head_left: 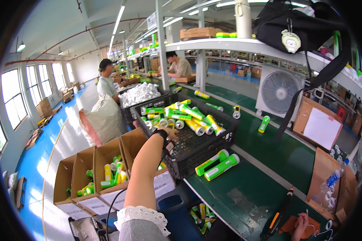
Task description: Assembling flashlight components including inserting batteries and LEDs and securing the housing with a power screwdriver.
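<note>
My left hand (171,134), with a black band at the wrist, reaches over the near side of a black plastic crate (185,154). Its fingers are spread and hold nothing I can see, close to a pile of green and yellow flashlights (195,127). Two green flashlights (221,167) lie side by side on the green bench beside the crate. At the lower right, my right hand (300,225) has its fingers closed over an orange-brown pad (288,225); what they grip is too small to make out. A black and orange electric screwdriver (278,217) lies just left of it.
Cardboard boxes (95,193) holding flashlights stand left of the crate. Behind it is a bin of white parts (140,94). A fan (279,94), a shelf (225,45) and a hanging black bag strap (295,108) border the bench. Two people work farther back.
</note>
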Available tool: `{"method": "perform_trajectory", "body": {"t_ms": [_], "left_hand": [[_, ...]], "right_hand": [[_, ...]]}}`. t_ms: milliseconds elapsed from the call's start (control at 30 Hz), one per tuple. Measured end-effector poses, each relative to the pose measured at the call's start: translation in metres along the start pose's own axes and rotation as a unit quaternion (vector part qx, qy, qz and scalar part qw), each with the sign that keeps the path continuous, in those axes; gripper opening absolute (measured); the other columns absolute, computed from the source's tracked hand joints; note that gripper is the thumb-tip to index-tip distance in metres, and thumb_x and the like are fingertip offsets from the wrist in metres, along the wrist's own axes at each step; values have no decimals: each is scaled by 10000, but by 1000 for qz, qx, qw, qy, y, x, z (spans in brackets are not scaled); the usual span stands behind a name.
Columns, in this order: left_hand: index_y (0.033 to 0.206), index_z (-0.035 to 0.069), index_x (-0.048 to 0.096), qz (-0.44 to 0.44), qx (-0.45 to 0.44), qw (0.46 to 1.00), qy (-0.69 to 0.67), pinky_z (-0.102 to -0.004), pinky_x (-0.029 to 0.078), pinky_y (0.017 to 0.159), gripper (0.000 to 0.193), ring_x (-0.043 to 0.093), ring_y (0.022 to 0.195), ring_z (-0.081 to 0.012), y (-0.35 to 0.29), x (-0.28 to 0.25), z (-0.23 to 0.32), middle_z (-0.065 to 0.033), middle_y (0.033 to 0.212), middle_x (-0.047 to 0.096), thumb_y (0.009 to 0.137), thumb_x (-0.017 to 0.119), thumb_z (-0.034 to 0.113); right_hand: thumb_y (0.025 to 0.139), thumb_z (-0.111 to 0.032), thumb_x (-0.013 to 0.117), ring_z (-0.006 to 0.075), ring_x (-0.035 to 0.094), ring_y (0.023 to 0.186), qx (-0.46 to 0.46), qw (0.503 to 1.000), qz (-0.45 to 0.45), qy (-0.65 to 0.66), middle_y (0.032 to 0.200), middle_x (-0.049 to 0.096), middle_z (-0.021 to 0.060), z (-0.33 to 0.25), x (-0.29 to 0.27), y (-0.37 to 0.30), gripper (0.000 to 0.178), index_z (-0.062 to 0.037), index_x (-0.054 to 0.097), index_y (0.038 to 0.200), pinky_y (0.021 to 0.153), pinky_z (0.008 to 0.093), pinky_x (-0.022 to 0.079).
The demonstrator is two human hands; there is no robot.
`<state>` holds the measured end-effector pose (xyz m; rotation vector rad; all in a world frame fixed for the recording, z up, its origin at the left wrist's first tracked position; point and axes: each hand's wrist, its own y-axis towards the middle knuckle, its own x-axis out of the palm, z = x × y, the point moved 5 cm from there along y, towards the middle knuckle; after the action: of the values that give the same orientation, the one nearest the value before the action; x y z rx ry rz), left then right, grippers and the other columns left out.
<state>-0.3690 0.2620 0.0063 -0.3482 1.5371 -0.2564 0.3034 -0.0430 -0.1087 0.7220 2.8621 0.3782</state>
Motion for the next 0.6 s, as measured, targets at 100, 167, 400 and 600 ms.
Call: {"method": "perform_trajectory", "body": {"t_ms": [100,167,400,600], "left_hand": [[1287,270,408,17,-56,994,96,-468,362,925,654,407,1171,-351,43,13,-33,-135,1264,462,713,572,537],[1271,262,422,71,-61,990,103,-462,371,917,636,420,1155,-344,56,-10,-27,-136,1251,466,712,578,523],[1163,208,523,206,-180,961,30,-419,431,854,512,511,1045,-290,105,18,-42,-142,1156,495,709,619,424],[985,148,610,453,-89,883,-79,-395,489,704,311,587,844,-298,-19,-59,32,-153,979,541,703,630,276]], "right_hand": [[895,-134,482,48,334,531,-2,1000,10,9,632,416,-28,0,-2,-1,152,-26,573,949,481,202,256],[895,-138,486,45,331,522,3,1000,-9,-14,630,418,-31,-3,7,5,143,-31,573,932,477,201,254],[877,-133,513,49,391,556,-30,999,-9,-36,675,467,-31,-2,0,2,108,-56,587,893,490,186,284],[867,-70,463,4,297,419,23,1000,3,17,574,381,-49,21,1,9,76,-45,528,835,373,167,195]]}}
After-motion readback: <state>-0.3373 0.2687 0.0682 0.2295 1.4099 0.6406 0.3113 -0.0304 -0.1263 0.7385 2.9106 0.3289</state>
